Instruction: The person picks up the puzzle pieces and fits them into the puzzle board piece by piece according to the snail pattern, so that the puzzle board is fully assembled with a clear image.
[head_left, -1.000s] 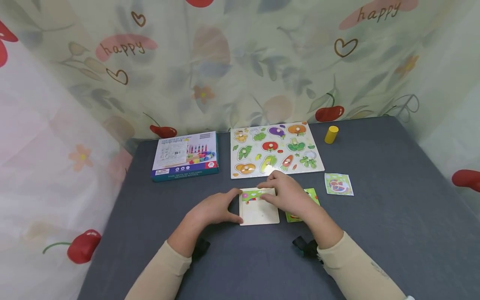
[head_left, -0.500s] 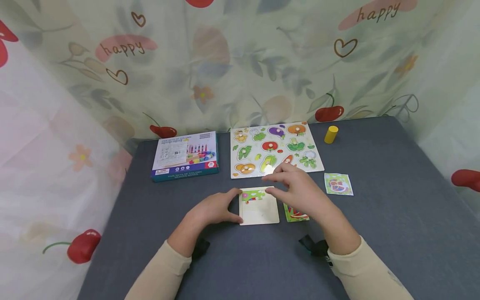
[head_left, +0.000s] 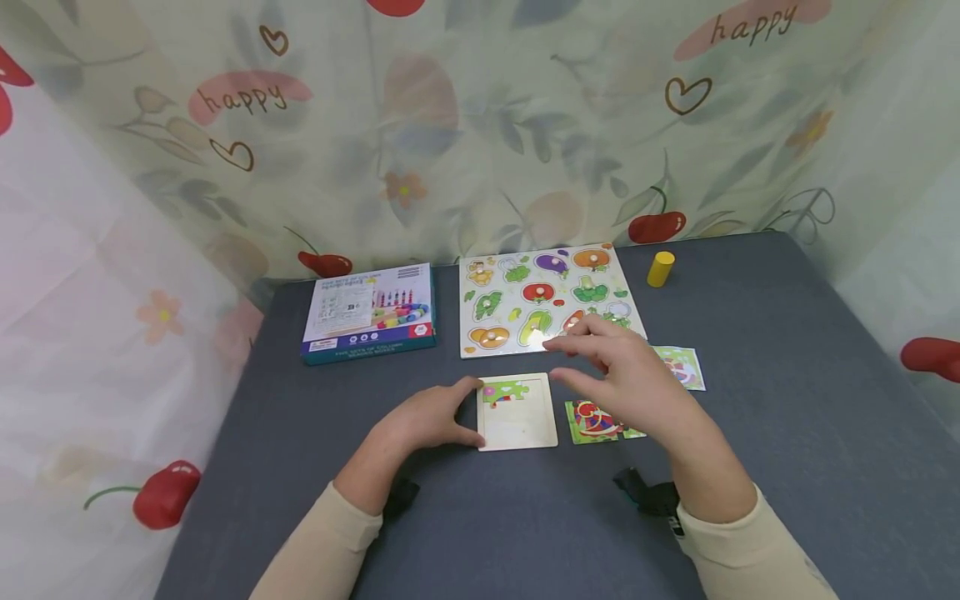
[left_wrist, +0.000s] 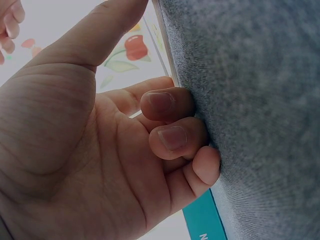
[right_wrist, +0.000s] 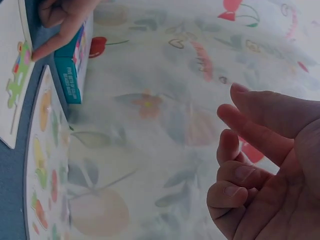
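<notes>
A small pale wooden puzzle tray [head_left: 521, 429] lies in front of me, with joined green jigsaw pieces [head_left: 504, 391] along its upper left inside. My left hand [head_left: 423, 417] holds the tray's left side, index fingertip at the far corner and thumb at the near one. In the left wrist view its other fingers [left_wrist: 172, 137] curl against the cloth. To the right of the tray, my right hand [head_left: 626, 379] hovers with thumb and fingers apart and nothing between them. Loose jigsaw pieces [head_left: 592, 422] in red and green lie below it, partly hidden by the hand.
Behind the tray lies a vegetable peg puzzle board [head_left: 517, 312]. A boxed set [head_left: 369, 312] sits at the back left. A yellow cylinder [head_left: 661, 269] stands at the back right. A small picture card [head_left: 682, 367] lies partly behind the right hand. A printed curtain borders the table.
My right hand has left the pieces in the tray and moved right, uncovering the tray's upper right corner and more of the loose pieces. My left hand has stayed on the tray.
</notes>
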